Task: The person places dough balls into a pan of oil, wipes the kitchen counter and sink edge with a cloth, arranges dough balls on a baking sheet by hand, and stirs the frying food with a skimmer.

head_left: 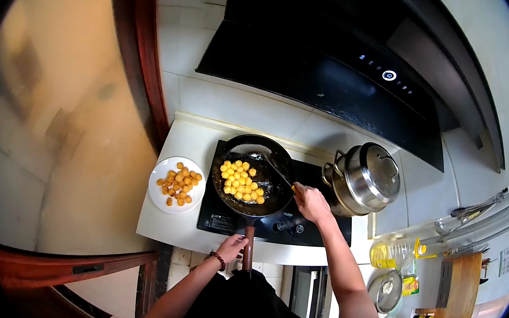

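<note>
A black frying pan sits on the left part of the black stove, its brown wooden handle pointing toward me. Several yellow balls lie in the pan, mostly on its left and lower side. My right hand is closed on a spatula, whose far end reaches into the pan. My left hand is beside the pan handle, fingers near or against it; whether it grips the handle is unclear. A white plate left of the stove holds several browner balls.
A steel steamer pot with a glass lid stands on the stove's right side. A black range hood hangs above. At the right are an oil bottle, a metal bowl and a wooden board.
</note>
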Tool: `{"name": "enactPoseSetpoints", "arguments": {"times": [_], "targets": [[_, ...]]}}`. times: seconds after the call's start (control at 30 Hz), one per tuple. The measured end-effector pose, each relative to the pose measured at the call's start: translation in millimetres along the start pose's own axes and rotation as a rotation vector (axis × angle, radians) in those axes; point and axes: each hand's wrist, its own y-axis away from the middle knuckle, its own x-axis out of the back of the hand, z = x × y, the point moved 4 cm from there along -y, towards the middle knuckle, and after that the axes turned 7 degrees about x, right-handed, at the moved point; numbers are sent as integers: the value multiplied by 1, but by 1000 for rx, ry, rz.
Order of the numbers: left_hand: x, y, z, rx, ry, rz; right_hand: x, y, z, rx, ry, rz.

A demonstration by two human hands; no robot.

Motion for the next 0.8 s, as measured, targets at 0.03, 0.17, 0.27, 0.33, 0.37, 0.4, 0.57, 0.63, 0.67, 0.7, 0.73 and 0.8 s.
{"name": "enactPoseSetpoints", "arguments": {"times": [0.03,0.17,0.27,0.33,0.37,0.4,0.57,0.63,0.67,0.7,0.73,0.8], "targets": [[0,-3,-2,-5,-7,5,6,-4,-2,6,1,-4],[0,-8,-8,-63,14,19,10,-15,-7,135,112,-53],[0,-6,-9,-69,21,30,5,-22,-6,181,192,-103],[-1,-3,-7,-66,-2,39,4,-24,-2,188,236,-132],[-2,1,-4,-62,0,42,5,-24,1,195,259,-158],[-3,3,-1,-83,-1,42,4,-22,5,201,284,-184],[-4,3,-1,-123,4,22,5,-7,34,150,315,-214],[-4,5,0,-115,-55,86,10,5,47,106,294,-168],[-3,3,0,-116,-57,83,9,9,58,66,296,-179],[-2,1,-1,-130,-54,72,10,12,65,63,297,-178],[-2,0,-3,-143,-51,60,14,16,68,25,297,-160],[-3,-5,-5,-123,-24,54,19,21,70,-28,270,-119]]}}
